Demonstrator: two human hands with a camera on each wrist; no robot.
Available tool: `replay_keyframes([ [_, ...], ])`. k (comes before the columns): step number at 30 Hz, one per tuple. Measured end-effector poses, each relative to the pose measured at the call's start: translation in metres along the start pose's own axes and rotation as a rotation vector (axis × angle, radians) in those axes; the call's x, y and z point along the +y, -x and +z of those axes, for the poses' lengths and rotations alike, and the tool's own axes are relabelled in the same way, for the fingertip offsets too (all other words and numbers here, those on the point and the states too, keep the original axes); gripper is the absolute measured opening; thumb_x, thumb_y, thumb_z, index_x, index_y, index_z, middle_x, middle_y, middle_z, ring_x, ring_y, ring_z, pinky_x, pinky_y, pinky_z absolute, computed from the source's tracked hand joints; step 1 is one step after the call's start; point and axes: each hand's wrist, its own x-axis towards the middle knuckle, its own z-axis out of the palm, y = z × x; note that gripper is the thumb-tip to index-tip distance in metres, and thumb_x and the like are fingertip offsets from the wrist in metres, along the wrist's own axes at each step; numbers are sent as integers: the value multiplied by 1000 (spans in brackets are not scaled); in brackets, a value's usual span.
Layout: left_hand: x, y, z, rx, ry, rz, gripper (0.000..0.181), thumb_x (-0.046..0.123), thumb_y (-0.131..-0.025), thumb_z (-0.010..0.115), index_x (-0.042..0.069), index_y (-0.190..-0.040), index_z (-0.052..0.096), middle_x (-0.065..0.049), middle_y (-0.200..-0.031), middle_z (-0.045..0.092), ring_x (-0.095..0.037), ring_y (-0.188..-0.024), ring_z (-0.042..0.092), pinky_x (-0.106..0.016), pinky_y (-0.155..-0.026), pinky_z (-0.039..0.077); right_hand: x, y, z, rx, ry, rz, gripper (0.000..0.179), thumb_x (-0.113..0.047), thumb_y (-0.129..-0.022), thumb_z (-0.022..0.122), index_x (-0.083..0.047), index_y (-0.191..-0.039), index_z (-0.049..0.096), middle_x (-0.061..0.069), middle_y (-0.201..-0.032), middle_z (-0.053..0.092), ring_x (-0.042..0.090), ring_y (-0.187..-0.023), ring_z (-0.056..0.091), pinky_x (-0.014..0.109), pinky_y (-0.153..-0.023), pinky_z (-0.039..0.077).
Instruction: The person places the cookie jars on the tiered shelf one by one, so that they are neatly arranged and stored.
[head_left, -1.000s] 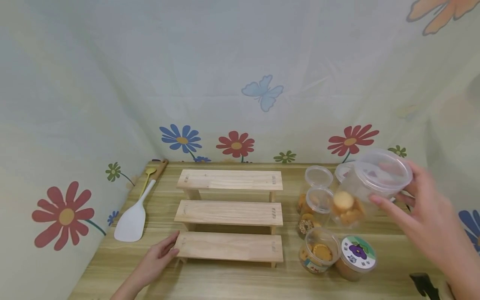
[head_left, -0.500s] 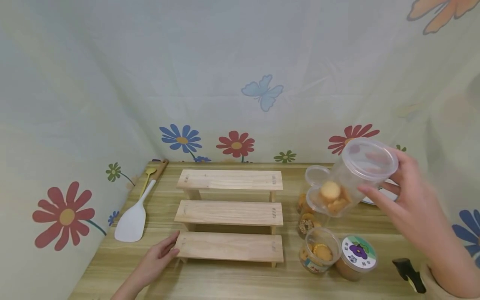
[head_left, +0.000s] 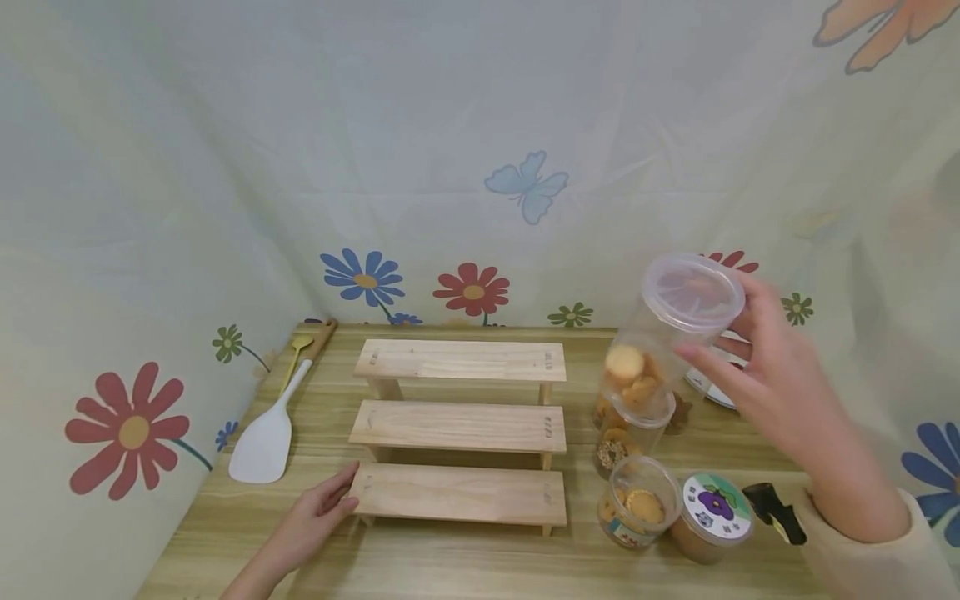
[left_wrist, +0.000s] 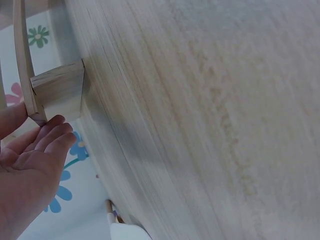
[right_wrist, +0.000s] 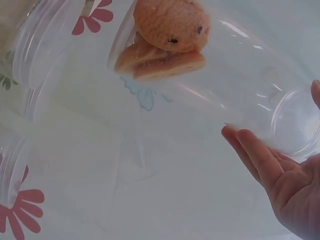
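My right hand [head_left: 787, 383] grips a tall clear plastic jar [head_left: 652, 342] near its lid, holding it raised and tilted above the other jars. Cookies lie at the jar's low end; the right wrist view shows these cookies [right_wrist: 170, 37] up close. At the left end of a three-tier wooden display stand [head_left: 457, 492], my left hand [head_left: 311, 521] pinches the lowest board. In the left wrist view, thumb and fingertips of this hand [left_wrist: 35, 170] meet at the board's corner. All three tiers are bare.
Behind the raised jar stands another cookie jar [head_left: 622, 446], partly hidden. Nearer are a short cookie jar [head_left: 641, 508] and a jar with a purple flower lid [head_left: 716, 508]. A white spatula [head_left: 262, 446] and yellow spoon [head_left: 291, 367] lie left; a black handle [head_left: 780, 512] shows right.
My right hand has carried the cookie jar leftward and slightly up, across the jars at the back, uncovering more of the white disc behind. My left hand stays at the stand.
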Motion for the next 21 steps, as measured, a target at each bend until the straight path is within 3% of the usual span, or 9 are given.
replay_keyframes([
  [6, 1, 0, 0, 0, 4, -6, 56, 9, -97, 58, -17, -140, 33, -31, -144, 33, -41, -131, 34, -17, -99, 34, -4, -12, 11, -9, -53, -40, 79, -2, -84, 75, -15, -148, 30, 4, -129, 49, 8, -118, 52, 14, -88, 45],
  [13, 2, 0, 0, 2, -2, -9, 55, 9, -97, 58, -17, -139, 33, -31, -144, 33, -41, -130, 34, -17, -99, 33, -9, -23, 27, -40, -118, -57, 76, -4, -85, 74, -11, -146, 30, 10, -128, 50, 23, -118, 53, 15, -89, 46],
  [17, 2, 0, 0, 5, -8, -6, 55, 8, -97, 58, -17, -139, 34, -31, -144, 33, -41, -130, 35, -19, -100, 34, -9, -29, 35, -67, -119, -45, 74, -12, -87, 73, -14, -147, 30, 6, -128, 50, 21, -117, 54, 17, -89, 47],
  [21, 1, 0, -1, -14, -5, -23, 57, 12, -98, 57, -16, -141, 32, -31, -145, 32, -41, -131, 34, -31, -104, 34, -9, -34, 41, -73, -116, -42, 70, -17, -88, 72, -17, -146, 32, 1, -128, 51, 17, -118, 53, 23, -91, 48],
])
